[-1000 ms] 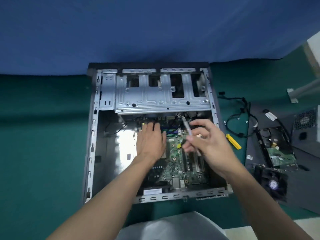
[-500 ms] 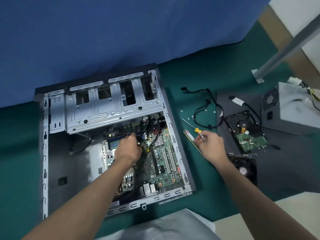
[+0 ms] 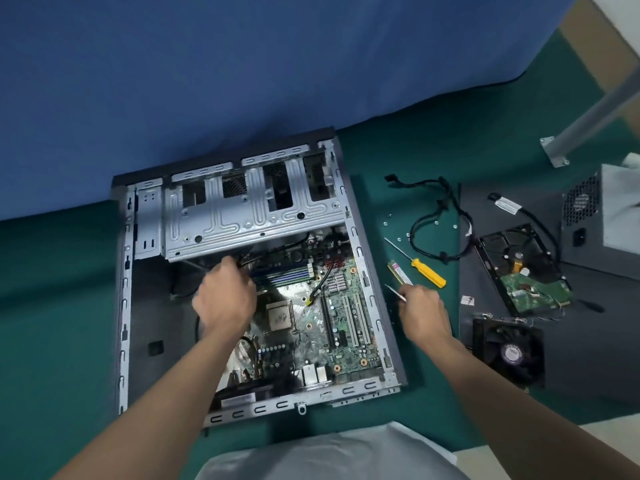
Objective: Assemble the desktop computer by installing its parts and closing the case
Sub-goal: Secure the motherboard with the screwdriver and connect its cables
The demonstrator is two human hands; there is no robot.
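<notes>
The head-worn camera looks steeply down, close above the case (image 3: 152, 313).

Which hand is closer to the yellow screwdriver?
Right. The right hand, pinching a thin silver tool, is outside the case, close beside the yellow screwdriver. The left hand is farther off, inside the computer case, above the motherboard.
</notes>
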